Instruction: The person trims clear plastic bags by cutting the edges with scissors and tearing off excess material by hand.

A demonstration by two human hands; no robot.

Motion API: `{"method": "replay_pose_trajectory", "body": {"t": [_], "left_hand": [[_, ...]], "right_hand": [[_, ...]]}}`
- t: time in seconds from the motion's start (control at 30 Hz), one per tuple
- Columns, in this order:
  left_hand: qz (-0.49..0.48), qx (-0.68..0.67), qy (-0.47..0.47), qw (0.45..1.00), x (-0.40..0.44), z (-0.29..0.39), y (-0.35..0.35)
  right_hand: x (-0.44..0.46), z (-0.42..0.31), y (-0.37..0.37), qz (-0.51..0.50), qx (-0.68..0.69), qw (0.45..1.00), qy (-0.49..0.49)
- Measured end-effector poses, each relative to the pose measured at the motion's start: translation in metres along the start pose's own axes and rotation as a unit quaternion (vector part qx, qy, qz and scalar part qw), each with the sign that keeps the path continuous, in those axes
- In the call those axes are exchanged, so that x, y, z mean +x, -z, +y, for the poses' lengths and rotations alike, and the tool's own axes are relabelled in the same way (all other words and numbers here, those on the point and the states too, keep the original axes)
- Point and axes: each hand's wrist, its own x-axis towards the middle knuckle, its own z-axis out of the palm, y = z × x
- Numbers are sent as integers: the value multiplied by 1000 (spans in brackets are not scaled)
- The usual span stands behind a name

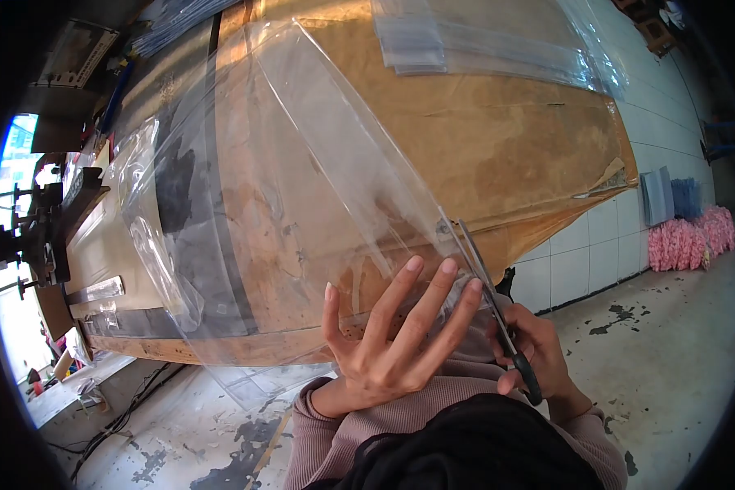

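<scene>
A large clear plastic sheet (318, 139) lies over the table, folded along one long edge, and its near corner hangs past the table's front. My left hand (400, 343) rests flat on this sheet with the fingers spread. Close to those fingertips, on the right, my right hand (535, 347) grips a pair of scissors (502, 314) with black handles. The blades point away from me and stand slightly apart at the sheet's right edge. Whether the plastic lies between the blades is hard to make out.
Brown paper (498, 139) covers much of the table. Stacked clear plastic pieces (416, 41) lie at the far side. Pink bundles (686, 241) and bluish plastic stacks (670, 196) stand on the floor at right. A metal machine (33, 237) is at left; black cables (126, 412) run below it.
</scene>
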Motion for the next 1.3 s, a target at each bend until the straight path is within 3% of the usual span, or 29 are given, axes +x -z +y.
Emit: {"method": "replay_pose_trajectory", "body": {"t": [0.3, 0.7, 0.9, 1.3], "left_hand": [[1, 0, 4, 1000, -2, 1, 0], [12, 32, -57, 998, -4, -5, -1], [14, 6, -42, 999, -2, -2, 1], [25, 30, -59, 997, -4, -5, -2]], "right_hand": [[8, -9, 1, -6, 17, 1000, 10], [9, -8, 0, 26, -82, 996, 21], [13, -13, -3, 28, -19, 999, 1], [12, -10, 1, 19, -109, 994, 1]]}}
